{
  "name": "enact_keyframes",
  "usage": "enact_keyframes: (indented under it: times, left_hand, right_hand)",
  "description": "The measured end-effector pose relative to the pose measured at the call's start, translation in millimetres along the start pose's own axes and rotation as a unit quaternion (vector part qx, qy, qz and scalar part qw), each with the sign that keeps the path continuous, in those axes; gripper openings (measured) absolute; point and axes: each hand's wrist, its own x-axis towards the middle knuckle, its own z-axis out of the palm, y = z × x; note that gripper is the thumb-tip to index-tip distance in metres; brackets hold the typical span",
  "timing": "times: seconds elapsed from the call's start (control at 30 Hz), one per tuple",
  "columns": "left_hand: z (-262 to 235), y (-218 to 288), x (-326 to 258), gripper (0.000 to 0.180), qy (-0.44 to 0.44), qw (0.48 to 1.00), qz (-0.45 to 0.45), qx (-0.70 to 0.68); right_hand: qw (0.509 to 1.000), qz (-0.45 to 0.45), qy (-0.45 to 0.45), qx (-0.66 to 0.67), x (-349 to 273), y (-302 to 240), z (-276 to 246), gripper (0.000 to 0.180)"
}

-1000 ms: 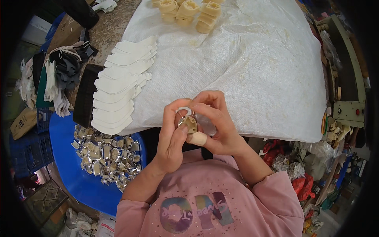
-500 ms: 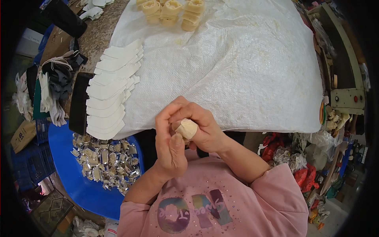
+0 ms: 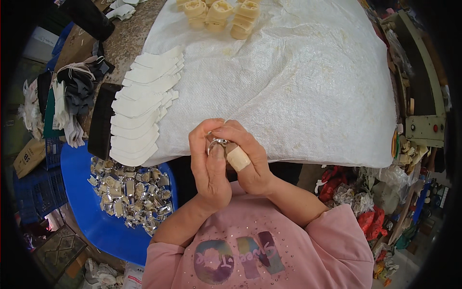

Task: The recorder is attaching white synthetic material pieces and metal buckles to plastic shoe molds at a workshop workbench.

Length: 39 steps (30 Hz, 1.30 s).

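In front of my chest, at the near edge of the white-covered surface, both hands are closed together. My left hand [image 3: 208, 168] has its fingers curled and its thumb pressed on a shiny silver ring-shaped metal piece [image 3: 217, 142]. My right hand [image 3: 254, 166] grips the same piece from the other side, its fingertips meeting those of the left. A beige wrap [image 3: 238, 159] appears to cover the right thumb. Fingers hide most of the metal piece. Left of the hands, white strip-like cut pieces [image 3: 139, 111] lie fanned in an overlapping row.
A blue basin [image 3: 103, 231] full of silver metal pieces [image 3: 130, 192] stands at lower left. Cream rolled pieces [image 3: 219, 12] stack at the far edge of the white woven sheet [image 3: 288, 91]. A dark tray [image 3: 103, 120] adjoins the strips; plastic bags [image 3: 370, 221] crowd the right.
The right thumb with its beige wrap has tilted down and right, and the silver piece now shows between the hands. The view has shifted slightly.
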Motion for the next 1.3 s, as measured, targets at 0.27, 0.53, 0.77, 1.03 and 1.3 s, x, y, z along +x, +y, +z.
enact_keyframes:
  times: [0.27,0.53,0.77,1.03,1.3]
  left_hand:
    - [-12.9,-0.4,-0.9,0.063,-0.098,0.981,-0.100,-0.136]
    - [-5.6,-3.9,-1.5,0.046,0.011,0.995,-0.066,-0.076]
    - [-19.8,-4.5,5.9,0.084,-0.061,0.924,-0.146,-0.347]
    - [-18.8,-7.3,9.9,0.086,-0.102,0.981,0.135,0.091]
    - [-27.5,3.8,5.3,0.050,-0.094,0.990,-0.106,0.018]
  right_hand:
    - [0.963,0.209,-0.011,0.168,2.0,-11.6,-8.4,0.035]
    - [0.987,0.135,-0.035,0.083,3.0,-7.2,-5.5,0.041]
    - [0.975,0.198,-0.011,0.103,6.2,-15.8,-9.8,0.053]
    - [0.941,0.106,-0.078,-0.311,30.7,-34.9,-19.7,0.025]
    - [0.990,0.094,0.045,-0.098,16.0,-19.4,-23.0,0.019]
